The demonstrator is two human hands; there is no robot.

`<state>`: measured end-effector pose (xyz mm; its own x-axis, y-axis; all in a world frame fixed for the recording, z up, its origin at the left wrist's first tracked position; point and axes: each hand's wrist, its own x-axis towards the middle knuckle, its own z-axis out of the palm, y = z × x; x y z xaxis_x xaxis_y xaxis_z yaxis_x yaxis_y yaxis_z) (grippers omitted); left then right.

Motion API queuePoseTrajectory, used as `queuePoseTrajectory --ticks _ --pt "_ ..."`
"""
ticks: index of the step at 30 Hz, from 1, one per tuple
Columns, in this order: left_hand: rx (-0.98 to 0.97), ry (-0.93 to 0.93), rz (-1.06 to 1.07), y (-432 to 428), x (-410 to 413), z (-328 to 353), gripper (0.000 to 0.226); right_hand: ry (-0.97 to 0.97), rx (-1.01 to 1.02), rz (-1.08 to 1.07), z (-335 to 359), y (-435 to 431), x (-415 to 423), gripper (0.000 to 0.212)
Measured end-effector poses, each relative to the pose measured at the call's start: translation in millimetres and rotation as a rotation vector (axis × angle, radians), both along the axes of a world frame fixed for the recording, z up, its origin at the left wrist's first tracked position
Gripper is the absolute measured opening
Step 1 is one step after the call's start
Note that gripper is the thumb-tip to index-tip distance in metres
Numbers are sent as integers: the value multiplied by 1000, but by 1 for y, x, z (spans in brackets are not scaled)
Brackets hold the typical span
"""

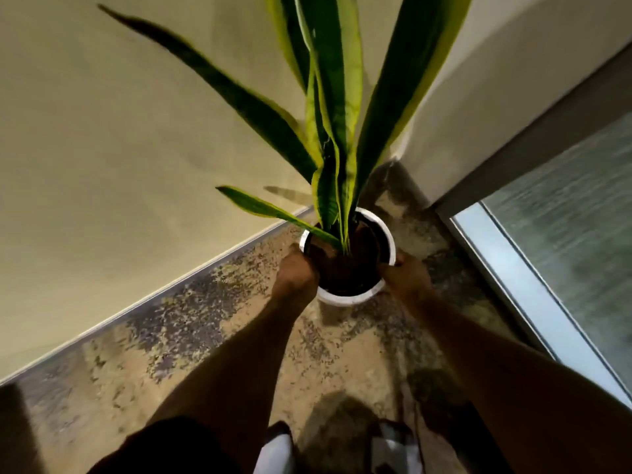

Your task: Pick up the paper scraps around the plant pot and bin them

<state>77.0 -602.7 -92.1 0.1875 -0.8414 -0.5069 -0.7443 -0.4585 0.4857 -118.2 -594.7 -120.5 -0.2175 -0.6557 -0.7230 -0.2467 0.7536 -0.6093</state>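
A white round plant pot (349, 297) with dark soil stands on the speckled floor in a wall corner. Tall green leaves with yellow edges (337, 97) rise out of it. My left hand (297, 270) grips the pot's left rim, fingers curled over the edge. My right hand (405, 271) holds the right rim the same way. No paper scraps show on the floor around the pot. The picture is slightly blurred.
Beige walls (119, 165) meet behind the pot. A glass door or window with a pale frame (533, 285) runs along the right. The speckled stone floor (212, 330) spreads toward me. My feet in light footwear (277, 449) are at the bottom edge.
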Motion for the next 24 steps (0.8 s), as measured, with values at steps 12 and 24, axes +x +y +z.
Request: queuePoseTrajectory --ticks 12,24 --pt "171 64 -97 6 12 8 43 -1 118 3 1 7 9 46" --pt "20 -176 -384 54 39 186 80 511 -233 583 194 40 73 78"
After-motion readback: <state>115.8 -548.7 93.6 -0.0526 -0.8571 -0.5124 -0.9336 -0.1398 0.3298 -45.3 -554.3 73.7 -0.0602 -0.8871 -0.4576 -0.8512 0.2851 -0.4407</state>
